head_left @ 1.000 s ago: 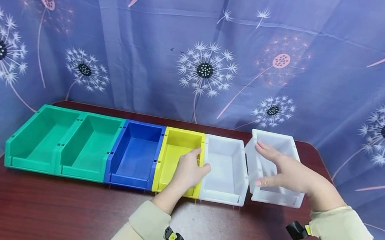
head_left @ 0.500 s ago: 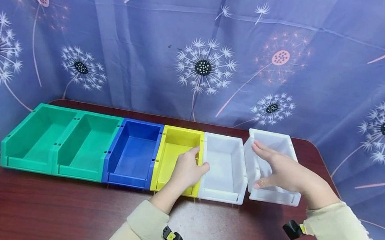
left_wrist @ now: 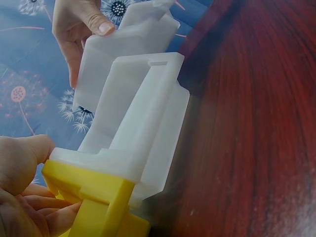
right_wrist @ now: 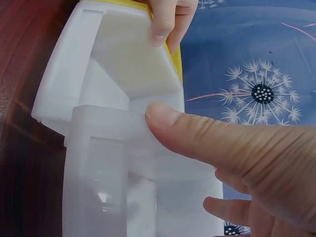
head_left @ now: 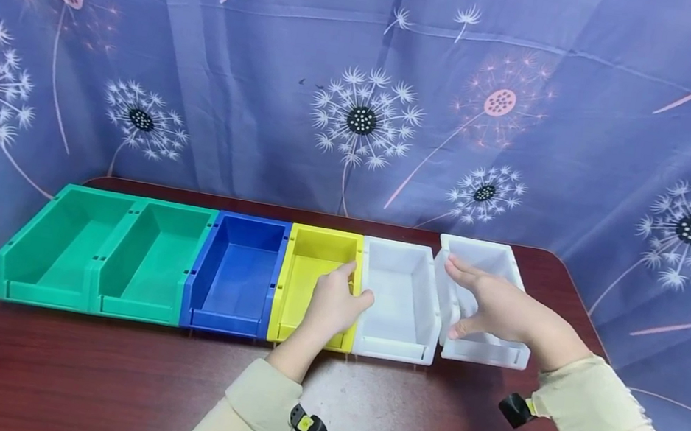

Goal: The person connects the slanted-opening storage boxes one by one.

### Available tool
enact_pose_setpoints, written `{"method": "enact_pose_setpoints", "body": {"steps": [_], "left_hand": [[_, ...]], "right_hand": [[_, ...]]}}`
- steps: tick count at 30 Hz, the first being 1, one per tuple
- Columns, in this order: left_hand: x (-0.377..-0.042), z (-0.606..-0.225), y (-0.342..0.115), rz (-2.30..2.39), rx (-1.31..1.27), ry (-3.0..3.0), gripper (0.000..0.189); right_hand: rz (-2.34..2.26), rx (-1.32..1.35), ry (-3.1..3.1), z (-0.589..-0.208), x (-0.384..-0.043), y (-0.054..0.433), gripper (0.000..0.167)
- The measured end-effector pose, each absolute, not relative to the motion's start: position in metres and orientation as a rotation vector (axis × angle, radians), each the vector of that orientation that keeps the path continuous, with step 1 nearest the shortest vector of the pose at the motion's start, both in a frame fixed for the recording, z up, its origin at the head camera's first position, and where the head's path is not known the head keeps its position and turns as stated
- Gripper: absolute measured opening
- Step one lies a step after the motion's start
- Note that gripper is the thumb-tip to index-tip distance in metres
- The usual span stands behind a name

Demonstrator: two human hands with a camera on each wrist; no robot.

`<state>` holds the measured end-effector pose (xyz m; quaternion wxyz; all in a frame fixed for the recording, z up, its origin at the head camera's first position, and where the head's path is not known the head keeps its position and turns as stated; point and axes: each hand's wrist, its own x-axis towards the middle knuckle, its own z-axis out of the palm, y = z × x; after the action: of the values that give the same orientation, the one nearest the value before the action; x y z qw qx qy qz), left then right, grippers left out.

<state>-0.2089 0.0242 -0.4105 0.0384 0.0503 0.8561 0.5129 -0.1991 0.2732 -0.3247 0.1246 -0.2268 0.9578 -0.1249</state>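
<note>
A row of plastic storage bins stands across the table. My left hand (head_left: 333,305) pinches the side walls where the yellow bin (head_left: 310,264) meets a white bin (head_left: 396,298), its thumb on the white side and fingers inside the yellow one. At the right end, a separate white bin (head_left: 486,353) sits slightly askew, its left side close beside the first white bin. My right hand (head_left: 501,312) holds this end bin by its left wall; in the right wrist view the thumb (right_wrist: 165,118) lies on the rim. Part of its interior is hidden behind the hand.
Further left in the row are a blue bin (head_left: 236,277) and two green bins, the outer one (head_left: 68,249) at the left end. Behind the reddish-brown table (head_left: 160,381) hangs a blue dandelion-print curtain (head_left: 256,98).
My right hand and the end white bin have shifted slightly left, narrowing the gap to the neighbouring white bin. My left hand keeps its hold. The head view has also drifted a little.
</note>
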Motion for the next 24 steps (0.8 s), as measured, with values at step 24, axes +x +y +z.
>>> {"method": "enact_pose_setpoints", "body": {"steps": [24], "left_hand": [[-0.212, -0.412, 0.025, 1.561, 0.136, 2.634, 0.065]], "right_hand": [[-0.248, -0.539, 2.822, -0.356, -0.203, 0.259, 0.107]]}}
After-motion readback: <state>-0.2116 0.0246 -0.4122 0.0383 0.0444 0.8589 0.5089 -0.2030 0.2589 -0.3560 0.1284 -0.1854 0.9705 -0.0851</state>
